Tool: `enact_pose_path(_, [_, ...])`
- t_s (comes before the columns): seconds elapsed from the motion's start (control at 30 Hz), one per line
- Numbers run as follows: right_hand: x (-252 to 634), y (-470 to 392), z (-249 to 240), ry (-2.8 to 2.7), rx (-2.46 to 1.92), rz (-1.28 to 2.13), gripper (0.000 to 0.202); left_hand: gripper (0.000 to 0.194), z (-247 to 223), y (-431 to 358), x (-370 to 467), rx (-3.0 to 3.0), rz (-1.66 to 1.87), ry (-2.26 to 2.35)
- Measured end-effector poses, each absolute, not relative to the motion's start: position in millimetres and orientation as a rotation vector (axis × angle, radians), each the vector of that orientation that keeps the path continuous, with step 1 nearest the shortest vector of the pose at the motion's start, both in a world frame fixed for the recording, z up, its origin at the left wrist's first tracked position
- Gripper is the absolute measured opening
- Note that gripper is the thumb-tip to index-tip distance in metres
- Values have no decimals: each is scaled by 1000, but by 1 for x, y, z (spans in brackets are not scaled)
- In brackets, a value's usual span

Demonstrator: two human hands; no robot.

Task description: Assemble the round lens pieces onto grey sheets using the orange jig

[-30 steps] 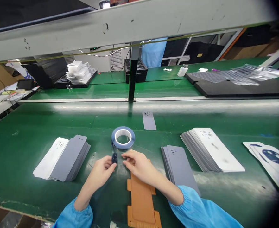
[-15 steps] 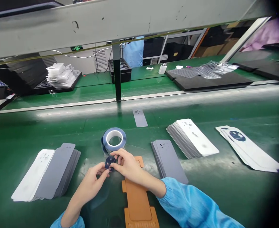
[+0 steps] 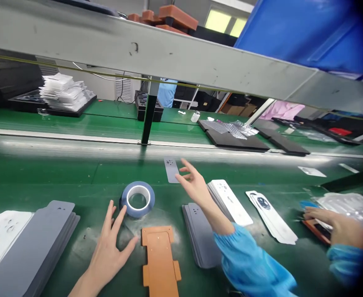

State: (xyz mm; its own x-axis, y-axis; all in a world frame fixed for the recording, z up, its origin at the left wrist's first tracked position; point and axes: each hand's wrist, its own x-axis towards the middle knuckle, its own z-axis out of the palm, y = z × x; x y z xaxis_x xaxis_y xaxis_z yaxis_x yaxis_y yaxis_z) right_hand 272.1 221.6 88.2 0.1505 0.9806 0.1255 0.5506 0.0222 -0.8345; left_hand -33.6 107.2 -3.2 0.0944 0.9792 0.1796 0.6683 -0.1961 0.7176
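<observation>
My left hand (image 3: 110, 251) is open with its fingers spread, just below the blue tape roll (image 3: 138, 199) and left of the orange fixture (image 3: 161, 260). Reaching forward, my right hand (image 3: 193, 183) has its fingers apart at the right edge of a small grey panel (image 3: 170, 168) and holds nothing that shows. Under the right forearm is a stack of grey panels (image 3: 200, 243), partly covered. White-topped panels (image 3: 232, 202) lie to its right. No small dark piece shows in either hand.
More grey panels (image 3: 39, 247) and white ones (image 3: 3, 231) lie at the left. White sheets (image 3: 272, 218) are at the right, near another person's hand (image 3: 338, 225) at an orange-edged item. A metal beam (image 3: 181, 57) crosses above; a post (image 3: 148, 113) stands behind the tape.
My hands have parted and opened, and the small dark piece is out of sight. My right hand moved forward to the small grey panel. The view turned right, bringing another person's hand into sight.
</observation>
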Motion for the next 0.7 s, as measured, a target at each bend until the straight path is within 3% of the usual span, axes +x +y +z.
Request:
enact_pose_path(0.07, [283, 265, 73, -1593, -2067, 555, 96, 70, -9, 105, -34, 1885, 853, 1611])
enact_pose_path(0.13, [284, 296, 56, -1649, -2388, 516, 109, 69, -12, 105, -36, 1853, 853, 1614])
enact_pose_path(0.33, [279, 327, 18, -1585, -2498, 415, 134, 69, -11, 105, -37, 1843, 877, 1596])
enact_pose_path(0.43, [289, 328, 16, -1527, -2442, 410, 128, 70, -11, 105, -37, 1828, 864, 1608])
enact_pose_path(0.57, [294, 323, 23, -1471, -2327, 288, 96, 65, -12, 105, -37, 1822, 889, 1611])
enact_pose_path(0.7, [277, 314, 28, -1514, -2160, 295, 88, 64, -12, 106, -38, 1828, 906, 1611])
